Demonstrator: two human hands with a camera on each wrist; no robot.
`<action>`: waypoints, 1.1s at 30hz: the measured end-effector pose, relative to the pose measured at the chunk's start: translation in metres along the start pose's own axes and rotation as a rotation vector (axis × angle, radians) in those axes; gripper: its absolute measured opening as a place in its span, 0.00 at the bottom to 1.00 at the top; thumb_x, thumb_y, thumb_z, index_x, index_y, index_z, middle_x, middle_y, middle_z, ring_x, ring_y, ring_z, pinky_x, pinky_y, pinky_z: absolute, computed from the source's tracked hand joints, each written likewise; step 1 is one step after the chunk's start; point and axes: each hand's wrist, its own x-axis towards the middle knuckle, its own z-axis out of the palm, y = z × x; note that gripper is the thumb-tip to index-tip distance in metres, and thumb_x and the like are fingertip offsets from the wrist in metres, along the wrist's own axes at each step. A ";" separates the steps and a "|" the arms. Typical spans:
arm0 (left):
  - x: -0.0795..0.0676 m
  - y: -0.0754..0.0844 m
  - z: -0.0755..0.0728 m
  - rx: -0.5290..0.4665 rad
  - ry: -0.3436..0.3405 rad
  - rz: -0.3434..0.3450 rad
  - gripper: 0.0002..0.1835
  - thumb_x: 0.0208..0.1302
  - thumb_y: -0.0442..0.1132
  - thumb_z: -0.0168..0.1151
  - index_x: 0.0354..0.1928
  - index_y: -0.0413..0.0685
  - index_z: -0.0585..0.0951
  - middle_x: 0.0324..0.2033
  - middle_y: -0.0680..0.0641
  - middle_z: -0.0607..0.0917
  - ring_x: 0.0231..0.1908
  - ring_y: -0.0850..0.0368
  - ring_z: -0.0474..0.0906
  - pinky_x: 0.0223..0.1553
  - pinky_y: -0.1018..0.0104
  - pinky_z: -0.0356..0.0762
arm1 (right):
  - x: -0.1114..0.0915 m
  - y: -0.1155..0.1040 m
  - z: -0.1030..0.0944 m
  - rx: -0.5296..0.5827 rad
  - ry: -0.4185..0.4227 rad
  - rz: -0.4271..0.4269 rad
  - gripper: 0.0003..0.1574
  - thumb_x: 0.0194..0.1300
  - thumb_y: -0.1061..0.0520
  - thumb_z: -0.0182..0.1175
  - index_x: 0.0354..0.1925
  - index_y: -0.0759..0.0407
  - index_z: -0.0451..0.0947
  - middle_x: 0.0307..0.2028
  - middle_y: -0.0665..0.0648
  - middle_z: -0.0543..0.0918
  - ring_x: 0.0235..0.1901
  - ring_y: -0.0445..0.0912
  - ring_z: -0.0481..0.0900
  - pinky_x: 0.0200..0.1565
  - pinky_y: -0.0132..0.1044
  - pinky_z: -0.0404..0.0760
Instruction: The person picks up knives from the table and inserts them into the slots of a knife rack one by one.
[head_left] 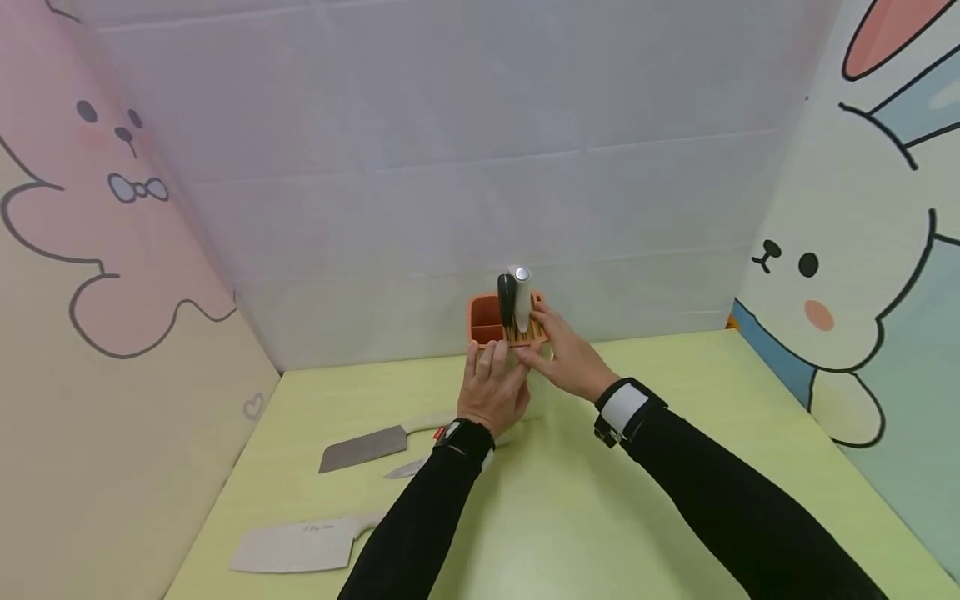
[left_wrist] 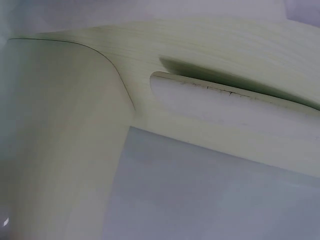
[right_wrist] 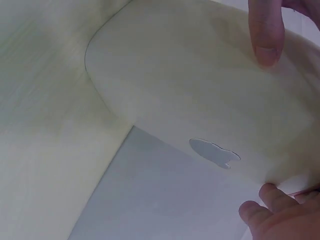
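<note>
A cream knife holder (right_wrist: 165, 75) with an orange slotted top (head_left: 484, 321) stands against the back wall. A black handle (head_left: 506, 296) and a white handle (head_left: 522, 304) with a round metal end stick up from it. My left hand (head_left: 493, 387) holds the front, fingertips at the orange rim; a thumb (right_wrist: 267, 37) lies against the cream front in the right wrist view. My right hand (head_left: 570, 358) grips the right side, its thumb on the front rim and fingers (right_wrist: 275, 200) bent against the body. A pale handle (left_wrist: 225, 100) lies beside the holder in the left wrist view.
Left of the hands lie a grey-bladed cleaver (head_left: 363, 448), a small knife (head_left: 405, 469) partly covered by my left sleeve, and a larger cleaver (head_left: 292, 546) with lettering nearer me. The pale yellow table (head_left: 712, 417) meets walls at the back and both sides.
</note>
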 end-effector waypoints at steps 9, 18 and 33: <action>0.014 0.001 0.003 -0.022 -0.115 0.016 0.37 0.55 0.50 0.47 0.71 0.64 0.56 0.55 0.40 0.65 0.55 0.44 0.61 0.61 0.44 0.57 | -0.015 0.017 0.003 0.207 0.068 0.042 0.50 0.62 0.35 0.51 0.73 0.47 0.41 0.73 0.52 0.43 0.67 0.55 0.52 0.57 0.61 0.64; 0.036 -0.007 -0.011 -0.216 -0.284 0.017 0.41 0.52 0.56 0.52 0.71 0.62 0.56 0.56 0.43 0.65 0.51 0.46 0.62 0.59 0.50 0.57 | -0.070 0.030 0.019 0.236 0.067 0.205 0.48 0.65 0.40 0.51 0.72 0.54 0.40 0.64 0.64 0.62 0.58 0.57 0.69 0.52 0.59 0.71; 0.071 -0.041 -0.043 -0.469 -0.512 0.099 0.39 0.47 0.45 0.55 0.68 0.59 0.63 0.55 0.48 0.70 0.45 0.51 0.63 0.48 0.59 0.65 | -0.102 -0.026 0.083 -0.108 -0.268 -0.158 0.28 0.60 0.44 0.58 0.55 0.58 0.73 0.52 0.53 0.77 0.54 0.48 0.71 0.55 0.44 0.71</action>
